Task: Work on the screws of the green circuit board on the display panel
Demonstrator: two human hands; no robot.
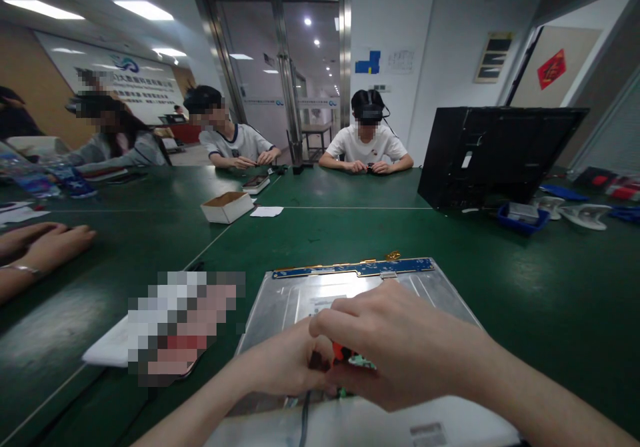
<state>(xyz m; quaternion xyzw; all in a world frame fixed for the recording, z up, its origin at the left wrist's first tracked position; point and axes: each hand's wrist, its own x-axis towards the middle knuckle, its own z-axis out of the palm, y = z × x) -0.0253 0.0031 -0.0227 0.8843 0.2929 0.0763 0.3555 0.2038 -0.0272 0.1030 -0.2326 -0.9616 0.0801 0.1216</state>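
Observation:
A flat silvery metal panel (295,300) lies on the green table in front of me, with a blue circuit strip (350,269) along its far edge. Over its near part, my left hand (295,360) and my right hand (380,340) meet with curled fingers. Between them shows a small red and black item (341,351), partly hidden, with green circuit board pieces (363,361) beside it. Which fingers grip it is hard to see. A dark cable (305,417) runs below the hands over a pale sheet (450,420).
A white box (227,208) and paper (267,211) lie beyond the panel. At left are a blurred-out white and pink item (185,327) and another person's hands (60,243). A black monitor (500,153) stands at right near a blue tray (523,219). Several people sit across the table.

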